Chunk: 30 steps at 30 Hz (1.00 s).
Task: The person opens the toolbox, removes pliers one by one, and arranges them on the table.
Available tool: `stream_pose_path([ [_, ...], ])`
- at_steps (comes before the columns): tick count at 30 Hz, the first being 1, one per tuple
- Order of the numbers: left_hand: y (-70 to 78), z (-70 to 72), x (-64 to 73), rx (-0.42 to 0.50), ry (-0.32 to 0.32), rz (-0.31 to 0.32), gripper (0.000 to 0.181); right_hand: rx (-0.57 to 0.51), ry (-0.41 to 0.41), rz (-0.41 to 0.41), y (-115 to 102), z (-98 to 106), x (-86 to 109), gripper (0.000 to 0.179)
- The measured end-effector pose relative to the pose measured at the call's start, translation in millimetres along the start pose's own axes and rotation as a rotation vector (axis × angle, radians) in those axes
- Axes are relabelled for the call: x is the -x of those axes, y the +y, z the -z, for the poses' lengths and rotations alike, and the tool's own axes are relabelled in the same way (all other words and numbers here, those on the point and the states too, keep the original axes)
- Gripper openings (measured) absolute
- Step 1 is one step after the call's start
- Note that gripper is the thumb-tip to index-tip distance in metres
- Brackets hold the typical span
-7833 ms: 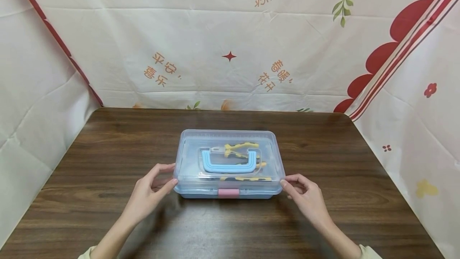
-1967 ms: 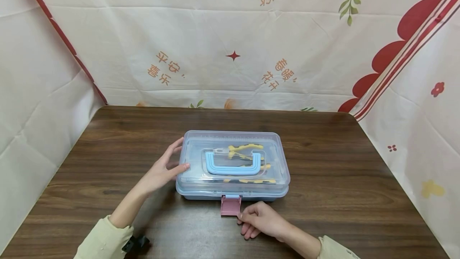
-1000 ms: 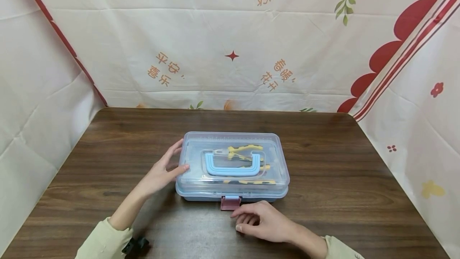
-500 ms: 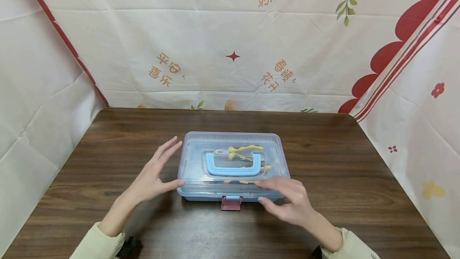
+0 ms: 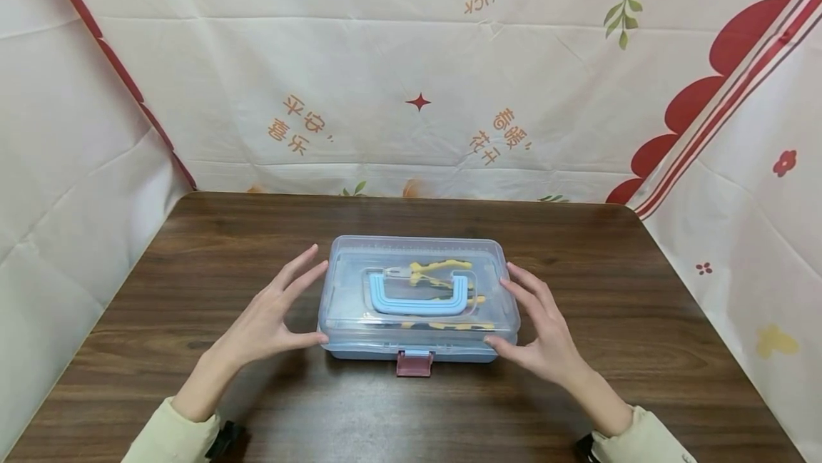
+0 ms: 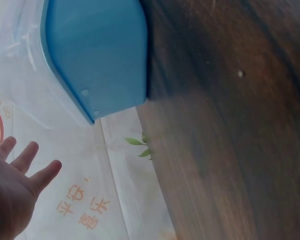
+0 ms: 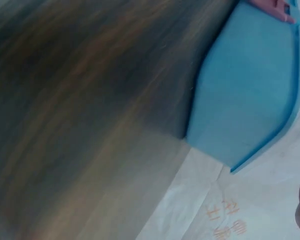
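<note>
Our rectangular blue plastic box (image 6: 97,55) sits midway between the side edges of the dark-brown wood-grain desk (image 5: 359,420), pink plastic latch (image 5: 414,364) jutting out. Our left hand (image 5: 266,320) and right hand (image 5: 542,331) spread wide at its clear plastic lid (image 5: 356,295); we'd best raise it evenly.

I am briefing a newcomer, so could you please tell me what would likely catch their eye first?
The blue box with its clear lid stands out on the brown table, yellow tool handles showing through. The left hand and right hand flank it, and the pink latch juts out at its front. Behind, red scalloped trim edges the white backdrop.
</note>
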State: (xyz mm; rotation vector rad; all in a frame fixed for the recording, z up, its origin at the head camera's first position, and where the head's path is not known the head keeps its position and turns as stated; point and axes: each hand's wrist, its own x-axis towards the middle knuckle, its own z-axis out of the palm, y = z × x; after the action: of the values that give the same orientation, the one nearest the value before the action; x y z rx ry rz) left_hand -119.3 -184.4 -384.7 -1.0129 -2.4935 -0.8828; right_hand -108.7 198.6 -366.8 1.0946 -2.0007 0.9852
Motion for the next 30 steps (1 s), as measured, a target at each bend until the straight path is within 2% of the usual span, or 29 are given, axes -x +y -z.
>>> stream_pose_path([
  [7,-2.0,-5.6,-0.7,0.0,-0.038,-0.041,0.096,0.031,-0.164,-0.153,30,2,30.3,0.086],
  [12,-2.7,-10.1,-0.5,0.016,-0.076,-0.039,0.097,0.038,-0.244,-0.223,36,5,38.5,0.093],
  [19,-1.6,-14.9,1.5,0.009,-0.122,-0.005,0.094,0.074,-0.326,-0.326,37,8,43.2,0.102],
  [22,-0.8,-16.1,2.5,0.008,-0.124,0.013,0.09,0.072,-0.351,-0.361,36,8,44.1,0.104],
  [30,0.0,-16.8,3.8,0.014,-0.113,0.034,0.084,0.059,-0.348,-0.363,36,8,45.4,0.1],
])
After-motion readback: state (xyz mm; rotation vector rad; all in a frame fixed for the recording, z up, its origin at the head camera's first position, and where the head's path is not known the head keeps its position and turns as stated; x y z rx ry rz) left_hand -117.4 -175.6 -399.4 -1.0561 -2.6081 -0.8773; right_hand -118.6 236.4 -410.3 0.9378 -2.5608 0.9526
